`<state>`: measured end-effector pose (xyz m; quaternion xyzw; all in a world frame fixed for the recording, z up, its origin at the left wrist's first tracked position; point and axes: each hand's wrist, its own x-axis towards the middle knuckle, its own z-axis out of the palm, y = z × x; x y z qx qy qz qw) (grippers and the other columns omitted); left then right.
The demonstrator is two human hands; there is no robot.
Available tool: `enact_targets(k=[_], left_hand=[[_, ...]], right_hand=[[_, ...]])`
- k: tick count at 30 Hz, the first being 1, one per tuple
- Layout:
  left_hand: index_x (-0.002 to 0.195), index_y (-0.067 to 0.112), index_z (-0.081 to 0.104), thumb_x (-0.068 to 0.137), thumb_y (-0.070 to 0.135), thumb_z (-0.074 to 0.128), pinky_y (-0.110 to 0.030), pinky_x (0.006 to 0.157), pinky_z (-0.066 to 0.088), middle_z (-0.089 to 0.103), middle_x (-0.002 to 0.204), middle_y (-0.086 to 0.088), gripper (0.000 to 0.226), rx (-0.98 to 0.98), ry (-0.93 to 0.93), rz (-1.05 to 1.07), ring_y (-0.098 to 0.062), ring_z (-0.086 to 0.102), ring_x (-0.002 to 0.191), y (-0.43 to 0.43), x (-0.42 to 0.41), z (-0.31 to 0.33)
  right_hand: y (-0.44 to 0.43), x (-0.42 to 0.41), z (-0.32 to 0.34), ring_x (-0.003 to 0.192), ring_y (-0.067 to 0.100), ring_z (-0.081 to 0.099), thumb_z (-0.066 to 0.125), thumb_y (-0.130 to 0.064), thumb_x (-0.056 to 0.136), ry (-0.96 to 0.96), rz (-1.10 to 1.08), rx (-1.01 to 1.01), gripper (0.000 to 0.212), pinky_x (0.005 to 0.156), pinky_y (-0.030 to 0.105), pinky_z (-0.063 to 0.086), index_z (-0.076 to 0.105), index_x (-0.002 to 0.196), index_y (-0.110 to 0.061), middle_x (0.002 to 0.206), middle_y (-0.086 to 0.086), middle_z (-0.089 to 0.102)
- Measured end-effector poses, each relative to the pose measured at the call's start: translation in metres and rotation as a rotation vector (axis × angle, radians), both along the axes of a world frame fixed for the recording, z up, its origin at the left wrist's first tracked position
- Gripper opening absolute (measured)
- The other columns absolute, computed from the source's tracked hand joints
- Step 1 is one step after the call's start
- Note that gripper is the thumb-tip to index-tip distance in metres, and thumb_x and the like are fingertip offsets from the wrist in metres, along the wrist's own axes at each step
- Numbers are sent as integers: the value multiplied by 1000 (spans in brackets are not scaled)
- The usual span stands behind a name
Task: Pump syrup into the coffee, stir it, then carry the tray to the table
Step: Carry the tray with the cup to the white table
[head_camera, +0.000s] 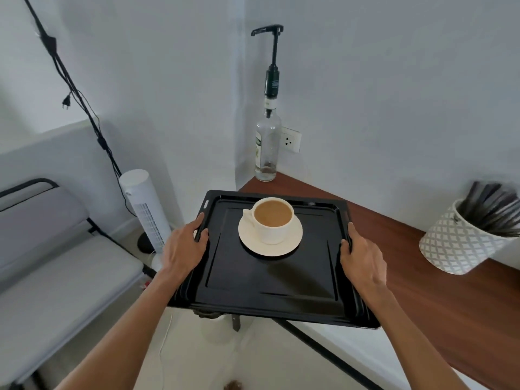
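My left hand (184, 246) clamps the flat black metal tray (270, 280) at 9 o'clock, my right hand (361, 256) at 3, arms outstretched, fingers curled over the rims.

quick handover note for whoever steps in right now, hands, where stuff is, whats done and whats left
Left hand grips the left rim of the black tray; right hand grips the right rim.
The coffee cup sits on its saucer toward the tray's far side, full, no stirrer in it.
The syrup pump bottle stands in the corner of the wooden counter.
Whether syrup went in or was stirred cannot be told.
Left: carry the tray to the table, level.
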<state>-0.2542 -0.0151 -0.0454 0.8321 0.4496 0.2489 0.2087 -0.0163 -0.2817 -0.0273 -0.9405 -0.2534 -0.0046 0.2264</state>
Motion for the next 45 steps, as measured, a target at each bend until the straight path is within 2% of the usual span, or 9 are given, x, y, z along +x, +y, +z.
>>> enact_targets(k=[6, 10, 15, 21, 26, 33, 36, 40, 45], left_hand=[[146, 19, 56, 100, 29, 57, -48, 81, 58, 75, 117, -21, 47, -23, -15, 96, -39, 69, 101, 9, -66, 3], [148, 19, 53, 101, 29, 55, -41, 70, 54, 74, 91, -16, 48, -39, -22, 190, -33, 67, 80, 15, -111, 6], [146, 18, 55, 100, 26, 58, -44, 92, 52, 72, 128, -18, 47, -47, -40, 306, -39, 66, 116, 25, -168, 13], [146, 21, 56, 100, 29, 57, -40, 84, 52, 73, 125, -18, 47, -40, -33, 454, -38, 68, 111, 40, -241, 19], [146, 20, 56, 99, 29, 58, -39, 83, 52, 75, 124, -15, 48, -28, -36, 535, -35, 70, 108, 54, -309, 19], [147, 28, 54, 99, 33, 57, -34, 68, 46, 76, 119, -18, 48, -37, -16, 686, -29, 70, 79, 73, -409, 11], [146, 28, 55, 99, 33, 57, -34, 67, 45, 78, 108, -18, 47, -47, -20, 755, -35, 69, 82, 82, -453, 5], [145, 30, 56, 98, 33, 58, -42, 78, 51, 76, 120, -16, 47, -56, -35, 855, -40, 69, 106, 87, -509, -2], [144, 31, 57, 97, 34, 59, -38, 72, 46, 77, 111, -15, 47, -51, -43, 967, -39, 69, 99, 85, -573, -9]], right_hand=[[42, -29, 2, 88, 33, 63, 45, -23, 106, 0, 143, 14, 50, 68, 39, 47, 37, 155, -19, 93, 15, 66], [75, -53, 3, 87, 32, 62, 44, -23, 106, -15, 237, 15, 51, 67, 37, 43, 37, 156, -18, 92, 14, 66], [122, -90, 6, 81, 27, 57, 46, -23, 106, -37, 350, 31, 51, 67, 35, 42, 37, 156, -16, 92, 13, 67], [180, -144, 13, 95, 35, 65, 45, -24, 105, -60, 473, 23, 52, 72, 40, 48, 38, 156, -19, 96, 14, 68], [227, -198, 12, 78, 33, 58, 44, -21, 105, -67, 576, 34, 46, 63, 37, 43, 44, 150, -16, 90, 15, 68], [292, -287, 6, 87, 34, 65, 43, -21, 105, -25, 729, 58, 48, 69, 40, 52, 42, 153, -16, 89, 12, 68], [320, -327, 1, 87, 33, 64, 42, -21, 105, -19, 792, 63, 49, 68, 40, 52, 40, 154, -18, 88, 11, 68], [353, -382, -5, 96, 36, 67, 44, -22, 105, -8, 867, 80, 50, 77, 45, 56, 40, 155, -19, 101, 14, 71], [393, -449, -10, 93, 36, 68, 49, -19, 105, -29, 976, 133, 49, 76, 42, 56, 44, 153, -12, 98, 18, 72]])
